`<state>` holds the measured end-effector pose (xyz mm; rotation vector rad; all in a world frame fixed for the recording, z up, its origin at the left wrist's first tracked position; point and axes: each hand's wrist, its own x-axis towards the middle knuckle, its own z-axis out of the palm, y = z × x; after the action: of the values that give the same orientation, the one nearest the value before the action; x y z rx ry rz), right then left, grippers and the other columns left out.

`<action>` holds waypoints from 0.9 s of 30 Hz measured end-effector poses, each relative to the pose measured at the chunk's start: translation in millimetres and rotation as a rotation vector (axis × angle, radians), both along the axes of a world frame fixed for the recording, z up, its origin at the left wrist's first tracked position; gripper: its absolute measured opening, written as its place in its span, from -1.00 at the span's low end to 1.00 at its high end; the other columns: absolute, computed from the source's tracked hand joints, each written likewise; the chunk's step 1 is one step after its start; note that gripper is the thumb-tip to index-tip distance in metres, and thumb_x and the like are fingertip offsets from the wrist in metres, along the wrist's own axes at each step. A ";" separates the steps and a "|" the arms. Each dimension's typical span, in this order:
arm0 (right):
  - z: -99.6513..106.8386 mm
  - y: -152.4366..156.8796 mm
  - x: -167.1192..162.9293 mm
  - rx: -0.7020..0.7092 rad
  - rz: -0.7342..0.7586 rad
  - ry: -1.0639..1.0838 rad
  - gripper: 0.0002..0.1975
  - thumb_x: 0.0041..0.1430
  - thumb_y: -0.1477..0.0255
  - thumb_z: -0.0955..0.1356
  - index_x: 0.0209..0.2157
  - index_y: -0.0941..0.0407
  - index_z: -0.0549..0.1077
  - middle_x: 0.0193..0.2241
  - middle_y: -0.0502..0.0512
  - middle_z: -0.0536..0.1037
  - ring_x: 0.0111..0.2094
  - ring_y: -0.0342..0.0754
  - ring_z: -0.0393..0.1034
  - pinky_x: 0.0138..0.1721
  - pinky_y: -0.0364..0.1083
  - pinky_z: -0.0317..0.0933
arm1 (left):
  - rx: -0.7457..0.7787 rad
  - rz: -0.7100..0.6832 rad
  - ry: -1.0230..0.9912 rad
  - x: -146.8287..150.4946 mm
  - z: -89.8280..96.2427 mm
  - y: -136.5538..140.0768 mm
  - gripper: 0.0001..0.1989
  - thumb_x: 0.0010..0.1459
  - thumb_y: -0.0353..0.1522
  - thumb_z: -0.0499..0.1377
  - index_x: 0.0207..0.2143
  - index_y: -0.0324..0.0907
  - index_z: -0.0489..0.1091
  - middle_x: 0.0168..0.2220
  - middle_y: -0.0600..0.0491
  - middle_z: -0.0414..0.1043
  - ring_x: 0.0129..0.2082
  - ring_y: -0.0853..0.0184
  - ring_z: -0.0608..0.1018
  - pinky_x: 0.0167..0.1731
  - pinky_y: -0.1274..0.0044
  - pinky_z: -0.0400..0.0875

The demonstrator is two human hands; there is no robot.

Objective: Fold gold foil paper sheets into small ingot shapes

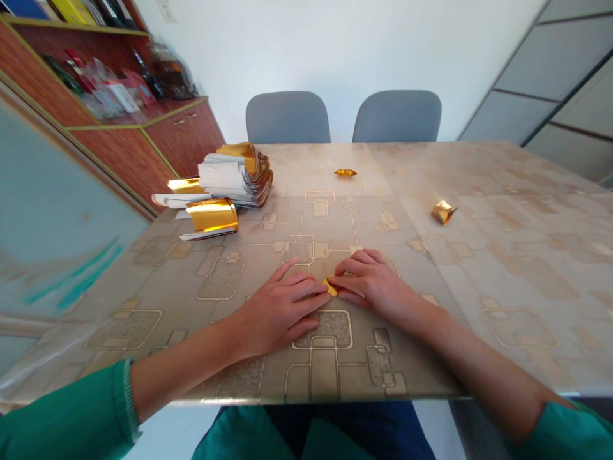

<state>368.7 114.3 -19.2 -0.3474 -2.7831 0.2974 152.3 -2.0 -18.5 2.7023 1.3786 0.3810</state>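
Observation:
A small folded piece of gold foil paper (330,287) lies on the table between my two hands. My left hand (280,306) rests palm down, its fingertips pressing the left end of the paper against the tabletop. One far-side finger is lifted, and the thumb lies apart on the cloth. From the other side, my right hand (371,281) has its fingers curled and pinched on the paper's right end. Fingers cover most of the paper, so its exact folded shape is hidden.
A stack of gold-and-white foil sheets (230,176) sits at the table's back left. Farther back lies a folded gold piece (345,172); another folded gold piece (444,212) is to the right. Two grey chairs (287,117) stand behind the patterned table (507,268).

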 end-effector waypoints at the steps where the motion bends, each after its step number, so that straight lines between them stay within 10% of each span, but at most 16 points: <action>1: 1.6 0.5 1.0 0.006 0.007 -0.002 -0.77 0.36 0.31 0.29 -0.17 0.06 0.58 -0.21 0.06 0.56 -0.15 -0.02 0.30 -0.02 0.00 0.04 | 0.009 0.003 -0.002 -1.8 -1.3 -1.5 -0.62 0.36 -0.30 0.05 0.19 -0.12 0.30 0.10 0.00 0.44 0.12 0.21 0.41 0.34 0.12 -0.15; 27: 3.2 5.2 6.1 -0.086 -0.008 -0.019 -0.80 0.36 0.36 0.30 -0.22 0.06 0.57 -0.33 0.05 0.52 -0.24 -0.05 0.28 -0.16 -0.05 0.09 | 0.101 0.010 -0.024 -0.6 -3.6 20.5 -0.76 0.38 -0.34 0.07 0.02 0.00 0.46 0.01 0.12 0.53 0.07 0.31 0.44 0.30 0.18 -0.03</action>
<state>374.8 119.5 -16.0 -0.3831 -2.7931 0.4150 151.7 18.4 -22.1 2.7617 1.4032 0.4957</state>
